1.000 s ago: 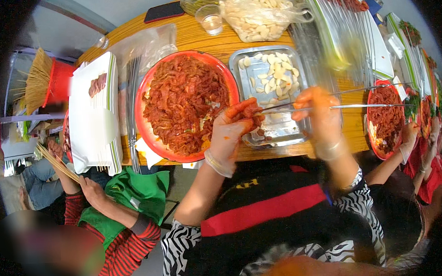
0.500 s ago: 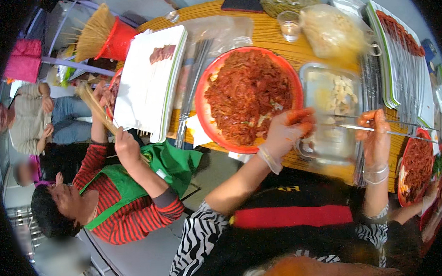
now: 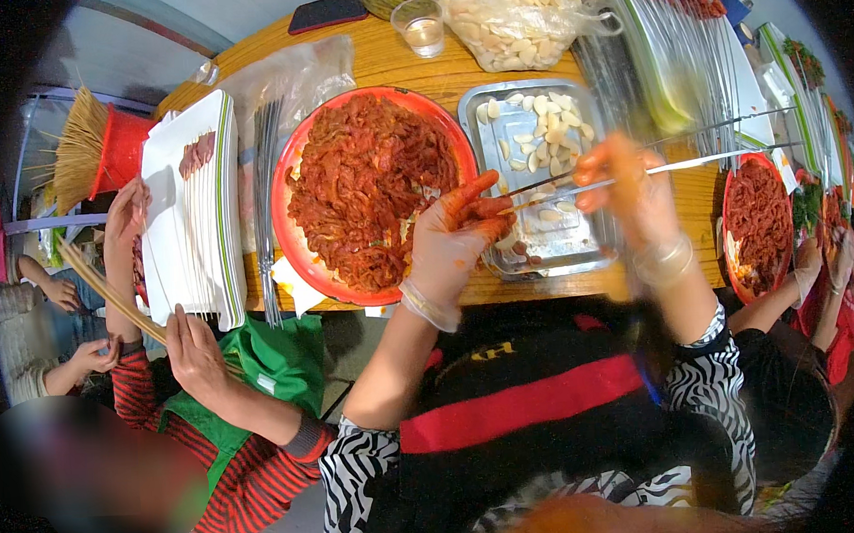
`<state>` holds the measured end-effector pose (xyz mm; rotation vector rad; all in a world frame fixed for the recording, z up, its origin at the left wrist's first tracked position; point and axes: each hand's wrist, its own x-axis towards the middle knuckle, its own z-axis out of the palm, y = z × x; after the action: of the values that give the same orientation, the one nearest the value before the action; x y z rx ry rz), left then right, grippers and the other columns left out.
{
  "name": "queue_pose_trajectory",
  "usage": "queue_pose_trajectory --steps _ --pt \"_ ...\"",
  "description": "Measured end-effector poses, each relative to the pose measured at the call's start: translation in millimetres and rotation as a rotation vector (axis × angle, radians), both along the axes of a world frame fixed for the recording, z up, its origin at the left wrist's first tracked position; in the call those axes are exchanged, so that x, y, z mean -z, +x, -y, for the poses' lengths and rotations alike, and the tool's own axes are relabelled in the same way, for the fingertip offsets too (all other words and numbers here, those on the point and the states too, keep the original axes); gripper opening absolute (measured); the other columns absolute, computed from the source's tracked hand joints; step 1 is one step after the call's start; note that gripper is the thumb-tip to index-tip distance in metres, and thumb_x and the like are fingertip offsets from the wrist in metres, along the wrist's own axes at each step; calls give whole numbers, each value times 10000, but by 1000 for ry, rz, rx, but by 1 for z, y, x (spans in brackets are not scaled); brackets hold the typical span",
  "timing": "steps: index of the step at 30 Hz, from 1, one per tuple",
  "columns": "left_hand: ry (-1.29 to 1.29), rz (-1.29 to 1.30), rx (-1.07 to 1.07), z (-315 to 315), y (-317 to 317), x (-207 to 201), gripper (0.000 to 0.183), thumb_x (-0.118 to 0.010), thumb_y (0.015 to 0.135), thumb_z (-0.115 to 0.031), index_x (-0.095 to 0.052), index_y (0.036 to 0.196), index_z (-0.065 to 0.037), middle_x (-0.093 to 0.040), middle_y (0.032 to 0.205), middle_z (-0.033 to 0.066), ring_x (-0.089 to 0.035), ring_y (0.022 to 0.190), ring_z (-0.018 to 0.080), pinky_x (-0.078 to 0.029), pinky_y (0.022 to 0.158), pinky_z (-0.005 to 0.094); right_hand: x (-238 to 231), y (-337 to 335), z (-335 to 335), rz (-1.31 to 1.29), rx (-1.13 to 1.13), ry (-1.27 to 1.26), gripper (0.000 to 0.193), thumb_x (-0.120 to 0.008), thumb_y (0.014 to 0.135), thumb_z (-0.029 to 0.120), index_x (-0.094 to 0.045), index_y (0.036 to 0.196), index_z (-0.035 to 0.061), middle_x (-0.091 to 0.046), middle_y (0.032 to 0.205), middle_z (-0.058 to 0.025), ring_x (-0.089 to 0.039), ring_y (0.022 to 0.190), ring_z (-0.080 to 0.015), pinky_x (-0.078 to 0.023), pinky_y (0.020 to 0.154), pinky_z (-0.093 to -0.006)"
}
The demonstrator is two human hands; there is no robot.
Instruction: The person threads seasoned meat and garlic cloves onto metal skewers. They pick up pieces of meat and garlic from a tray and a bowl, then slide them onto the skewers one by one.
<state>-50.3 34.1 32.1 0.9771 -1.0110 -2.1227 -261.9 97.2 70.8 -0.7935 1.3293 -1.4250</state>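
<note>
The metal skewer point(image 3: 633, 173) lies level over the steel tray point(image 3: 497, 121), nothing threaded on it as far as shows. The left hand point(image 3: 459, 236), gloved and sauce-red, pinches its tip with fingers closed; the right hand point(image 3: 628, 186) grips the shaft, blurred. Left of the tray, the red bowl point(image 3: 294, 167) brims with marinated meat point(image 3: 371, 188); beyond the tray, loaded skewers point(image 3: 683, 27) lie ready on the tabletop point(image 3: 390, 63).

Round wooden table point(image 3: 438, 71) on grey floor point(image 3: 141, 55), red-handled straw broom point(image 3: 93, 152) alongside.
</note>
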Motion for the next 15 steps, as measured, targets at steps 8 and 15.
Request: queue_pose_trajectory --steps 8,15 --pt "15 38 -10 -1 4 -3 380 -583 802 47 -540 1179 35 -644 1013 148 -639 889 198 -513 804 286 -5 12 -2 -81 80 22 473 -461 945 390 -598 843 -51 -633 749 -156 -631 563 -205 -533 536 -276" --pt "90 -56 16 1 3 -2 400 -552 820 3 -512 1217 25 -630 1043 147 -630 913 209 -504 824 304 7 12 -12 -83 92 -82 454 -416 972 339 -593 849 -60 -631 749 -158 -634 585 -210 -531 567 -282"
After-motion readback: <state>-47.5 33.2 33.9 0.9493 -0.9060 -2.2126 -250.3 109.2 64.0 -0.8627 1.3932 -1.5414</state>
